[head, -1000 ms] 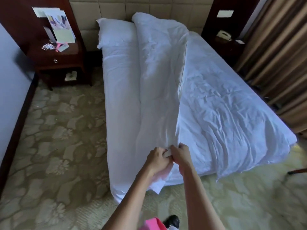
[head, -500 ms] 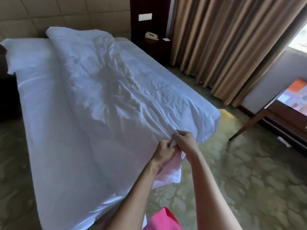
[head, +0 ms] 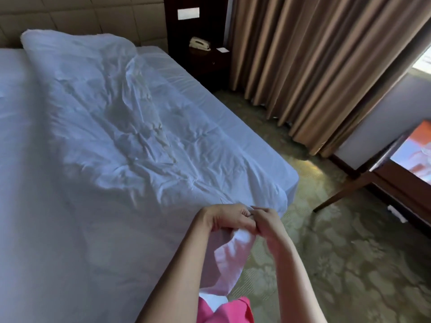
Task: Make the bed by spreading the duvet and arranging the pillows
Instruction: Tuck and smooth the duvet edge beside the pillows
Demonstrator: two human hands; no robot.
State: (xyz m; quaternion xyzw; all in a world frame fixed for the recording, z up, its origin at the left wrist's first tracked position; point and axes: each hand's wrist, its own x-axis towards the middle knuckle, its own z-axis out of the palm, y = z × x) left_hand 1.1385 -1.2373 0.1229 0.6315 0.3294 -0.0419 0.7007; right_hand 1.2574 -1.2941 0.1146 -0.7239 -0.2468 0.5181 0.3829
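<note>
The duvet (head: pixel 130 136) lies crumpled along the middle and right of the bed (head: pixel 35 206), folded on itself, with the bare sheet exposed on the left. Its near corner is gathered at the foot edge.

The left hand (head: pixel 224 217) is closed on this corner, fingers curled around the fabric; a loose flap hangs below the fist. The right hand (head: pixel 268 221) touches the left, its fingertips pinching the same fold of cloth. No pillow can be identified with certainty; the far bulge at the headboard (head: pixel 81 17) may be one or may be duvet.

Risk, as judged:
- Both hands grip one point. A pull from here is likely to drag the duvet as a bunch and not spread it.
- A hard pull toward the near side may slide the far end away from the headboard.
- The fold may slip from the pinch, since the grip on the right is shallow.

Clearance: open carpet (head: pixel 326 264) lies right of the foot corner. A wooden table leg (head: pixel 345 194) and curtain (head: pixel 314 66) bound that side. The far nightstand (head: pixel 205 61) stands just beside the mattress.
</note>
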